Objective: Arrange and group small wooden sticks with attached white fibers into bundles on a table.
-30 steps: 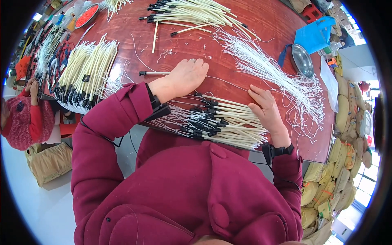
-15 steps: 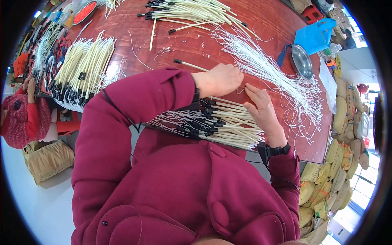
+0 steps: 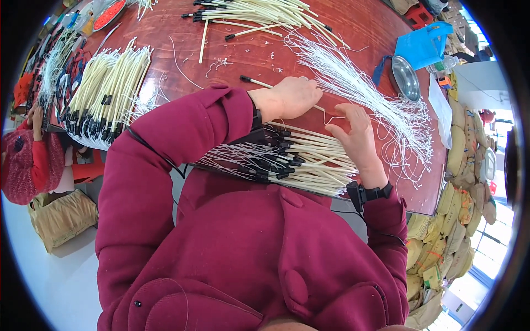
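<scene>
My left hand (image 3: pixel 292 98) reaches across the table, its fingers closed round a thin cream stick with a black end (image 3: pixel 255 81). The black end sticks out to the left, and the pale other end shows past my fingertips. My right hand (image 3: pixel 358 135) is beside it with thumb and fingers apart. A thin white string (image 3: pixel 333 118) curls between that stick end and my right fingers; whether the fingers touch it I cannot tell. Just below both hands lies a pile of cream sticks (image 3: pixel 320 157) with black ends and white strings, along the table's near edge.
A bundle of white strings (image 3: pixel 359 83) lies on the red table (image 3: pixel 248 58). More sticks lie in a far pile (image 3: pixel 265 14) and a left bundle (image 3: pixel 116 83). At right are a metal bowl (image 3: pixel 406 78) and a blue basket (image 3: pixel 422 47). Another person (image 3: pixel 36 154) sits at far left.
My left hand has shifted slightly left and up with the stick, whose pale end now shows. My right fingers have drawn in a little, and the string end sits between the hands.
</scene>
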`<state>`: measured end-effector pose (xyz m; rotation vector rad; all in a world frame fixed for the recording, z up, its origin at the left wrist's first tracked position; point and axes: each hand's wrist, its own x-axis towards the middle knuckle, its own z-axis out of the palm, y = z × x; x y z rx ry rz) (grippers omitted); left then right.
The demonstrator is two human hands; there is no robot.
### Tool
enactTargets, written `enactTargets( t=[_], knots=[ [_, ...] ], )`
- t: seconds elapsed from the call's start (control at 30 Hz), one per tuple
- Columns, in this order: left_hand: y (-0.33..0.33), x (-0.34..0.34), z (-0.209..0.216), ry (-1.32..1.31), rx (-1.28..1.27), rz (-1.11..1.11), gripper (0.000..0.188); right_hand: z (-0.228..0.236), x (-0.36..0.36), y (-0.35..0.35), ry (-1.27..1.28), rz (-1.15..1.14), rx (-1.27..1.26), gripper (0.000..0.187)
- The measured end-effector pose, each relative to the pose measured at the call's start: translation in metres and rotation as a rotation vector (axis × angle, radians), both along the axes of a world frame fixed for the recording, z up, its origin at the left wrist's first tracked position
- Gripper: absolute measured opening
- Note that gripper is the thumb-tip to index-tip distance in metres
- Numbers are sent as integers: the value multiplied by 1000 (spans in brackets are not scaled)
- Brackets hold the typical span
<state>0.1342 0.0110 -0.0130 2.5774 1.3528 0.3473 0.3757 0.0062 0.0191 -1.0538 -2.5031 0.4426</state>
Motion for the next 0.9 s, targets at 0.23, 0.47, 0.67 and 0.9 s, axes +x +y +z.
enactTargets(
  t=[0.23,0.47,0.67,0.9],
  knots=[
    [0,0,0,12,-7,-24,15,-11,-2,9,-51,1,47,27],
    [2,1,4,17,-13,-49,21,-19,-3,24,-95,-88,52,23],
    [2,1,4,4,55,-60,21,-16,1,14,16,-42,108,23],
    [-8,-7,26,-106,-18,-17,12,-7,2,3,75,-70,140,26]
  ],
)
